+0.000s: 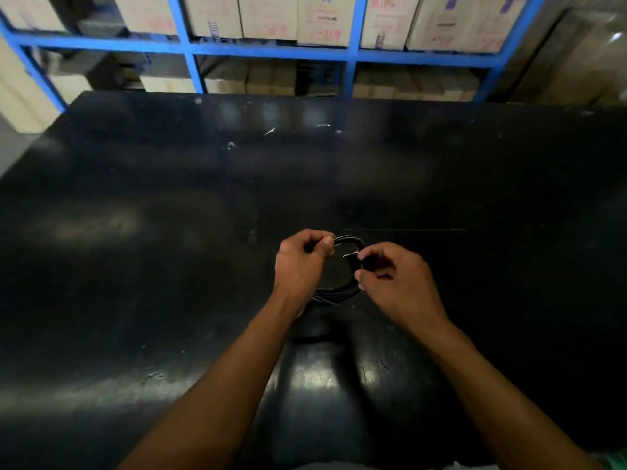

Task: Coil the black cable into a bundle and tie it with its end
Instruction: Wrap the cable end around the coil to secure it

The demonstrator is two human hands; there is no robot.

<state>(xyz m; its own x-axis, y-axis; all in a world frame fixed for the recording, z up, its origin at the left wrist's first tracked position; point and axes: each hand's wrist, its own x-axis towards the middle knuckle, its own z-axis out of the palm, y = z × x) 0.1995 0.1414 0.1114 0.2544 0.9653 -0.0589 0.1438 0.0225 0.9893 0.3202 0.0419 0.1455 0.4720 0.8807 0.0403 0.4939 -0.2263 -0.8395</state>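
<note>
Black table [169, 232] fills view; blue rack [353, 52] with cardboard boxes [268, 15] behind. Left hand [300, 262] fisted, pinching top of coiled black cable [339, 290], held just above table centre. Right hand [397, 283] fingertips pinch cable end [351, 256] at coil's right side.

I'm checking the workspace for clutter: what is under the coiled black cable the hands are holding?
Under the black cable only the dark table shows. The left hand and right hand cover parts of the coil and the table beneath them, so that area cannot be seen.
</note>
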